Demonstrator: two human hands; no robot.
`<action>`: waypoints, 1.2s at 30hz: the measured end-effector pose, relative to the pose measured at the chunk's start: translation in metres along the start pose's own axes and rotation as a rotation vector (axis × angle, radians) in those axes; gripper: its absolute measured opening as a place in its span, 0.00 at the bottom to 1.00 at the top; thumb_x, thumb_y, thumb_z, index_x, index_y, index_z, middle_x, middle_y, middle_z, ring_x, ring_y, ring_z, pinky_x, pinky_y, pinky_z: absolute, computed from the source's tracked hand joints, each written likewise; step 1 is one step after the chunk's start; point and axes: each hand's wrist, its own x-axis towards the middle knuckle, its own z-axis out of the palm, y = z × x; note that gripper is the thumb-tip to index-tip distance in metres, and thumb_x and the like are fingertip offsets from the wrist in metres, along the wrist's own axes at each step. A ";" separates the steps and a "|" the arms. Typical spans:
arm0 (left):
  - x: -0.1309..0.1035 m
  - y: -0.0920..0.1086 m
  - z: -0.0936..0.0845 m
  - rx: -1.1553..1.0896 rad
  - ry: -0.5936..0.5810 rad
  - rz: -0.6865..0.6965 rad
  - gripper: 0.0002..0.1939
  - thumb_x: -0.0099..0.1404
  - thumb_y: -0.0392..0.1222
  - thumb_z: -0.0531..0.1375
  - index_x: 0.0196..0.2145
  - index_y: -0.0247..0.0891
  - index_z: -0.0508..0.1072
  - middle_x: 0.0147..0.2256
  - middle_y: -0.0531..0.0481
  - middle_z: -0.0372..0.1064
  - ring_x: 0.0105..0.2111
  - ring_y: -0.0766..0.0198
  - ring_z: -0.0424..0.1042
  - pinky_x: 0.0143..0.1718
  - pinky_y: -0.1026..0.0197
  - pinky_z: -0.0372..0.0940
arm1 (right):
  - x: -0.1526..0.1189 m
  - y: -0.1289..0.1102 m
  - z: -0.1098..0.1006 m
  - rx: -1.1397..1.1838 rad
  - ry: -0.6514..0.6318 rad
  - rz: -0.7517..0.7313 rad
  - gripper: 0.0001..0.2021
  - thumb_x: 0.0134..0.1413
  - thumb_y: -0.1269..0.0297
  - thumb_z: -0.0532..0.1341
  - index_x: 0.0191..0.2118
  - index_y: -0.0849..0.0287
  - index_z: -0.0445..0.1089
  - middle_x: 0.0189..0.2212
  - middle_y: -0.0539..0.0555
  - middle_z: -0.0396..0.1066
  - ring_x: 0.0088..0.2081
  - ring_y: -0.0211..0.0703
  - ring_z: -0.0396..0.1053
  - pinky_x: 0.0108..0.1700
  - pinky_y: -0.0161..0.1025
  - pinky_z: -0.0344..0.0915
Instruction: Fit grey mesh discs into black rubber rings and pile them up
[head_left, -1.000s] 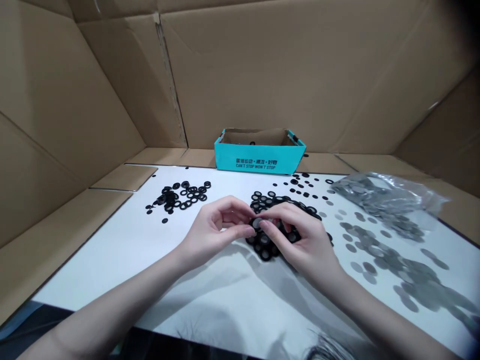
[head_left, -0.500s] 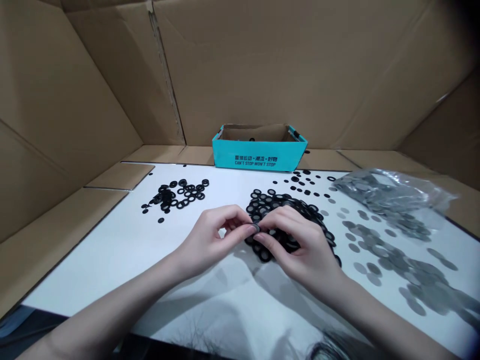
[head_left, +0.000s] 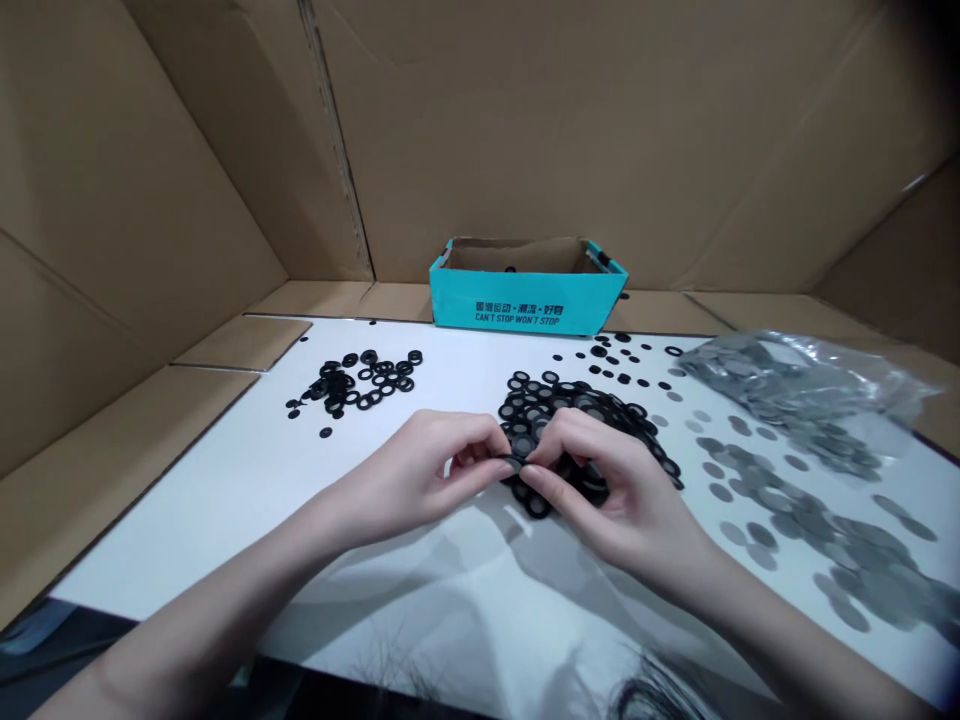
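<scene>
Held: one small black ring [head_left: 514, 464], tilted, at near side of a pile of grey-centred rings [head_left: 536, 412]; pinched by left hand [head_left: 442, 458] and right hand [head_left: 619, 485] alike, likely for firm control of so small a piece. At left on white table [head_left: 202, 490]: loose rings [head_left: 337, 388]. At right: grey discs [head_left: 806, 520] beside clear bag [head_left: 810, 382], apparently grouped by kind. Behind: blue box [head_left: 525, 303], seemingly out of the way.

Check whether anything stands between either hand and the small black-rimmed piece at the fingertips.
Nothing visible does. The left hand and right hand pinch the black-rimmed piece from opposite sides. The pile of black-rimmed discs lies behind it, not between.
</scene>
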 end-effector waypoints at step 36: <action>0.001 0.004 0.010 -0.164 0.107 -0.055 0.06 0.67 0.40 0.60 0.33 0.35 0.75 0.27 0.53 0.72 0.26 0.70 0.71 0.29 0.69 0.65 | 0.002 0.000 -0.007 -0.164 -0.012 -0.112 0.09 0.59 0.75 0.60 0.29 0.56 0.64 0.24 0.50 0.70 0.30 0.41 0.64 0.32 0.39 0.62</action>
